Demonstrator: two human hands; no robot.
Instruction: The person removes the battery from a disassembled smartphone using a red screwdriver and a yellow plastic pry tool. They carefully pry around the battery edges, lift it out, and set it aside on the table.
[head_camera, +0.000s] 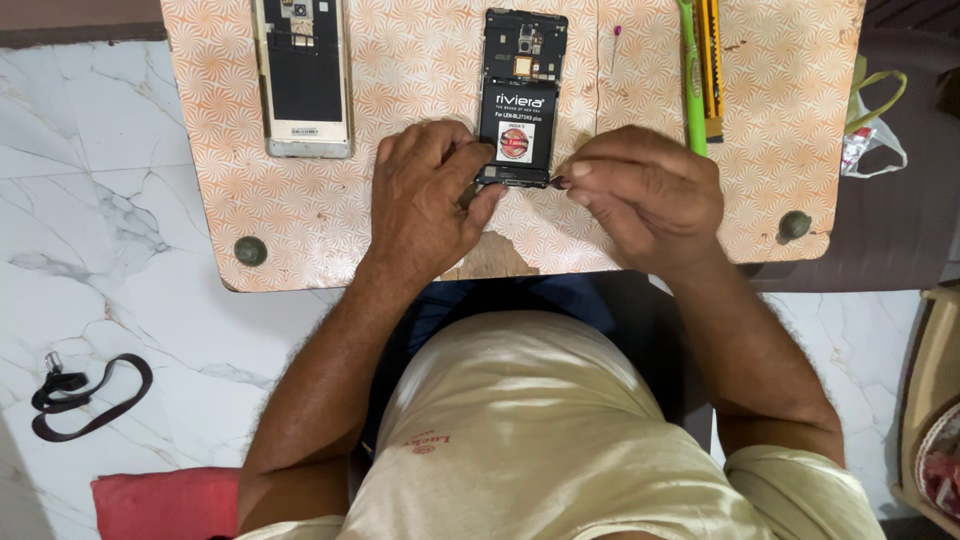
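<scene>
An opened black phone (522, 95) with its battery exposed lies on a small orange-patterned table (400, 60). My left hand (430, 195) presses on the phone's near left corner, its fingers curled against the lower edge. Beside the near right corner, my right hand (645, 190) pinches a tiny dark part or tool tip at its fingertips. The removed gold back cover (302, 75) rests at the table's far left, inner side up.
A green tool (690, 80) and a yellow utility knife (710, 65) lie at the table's right. A black strap (85, 395) rests on the white marble floor at left. A plastic bag (875, 130) sits at right, a red cushion (165, 505) bottom left.
</scene>
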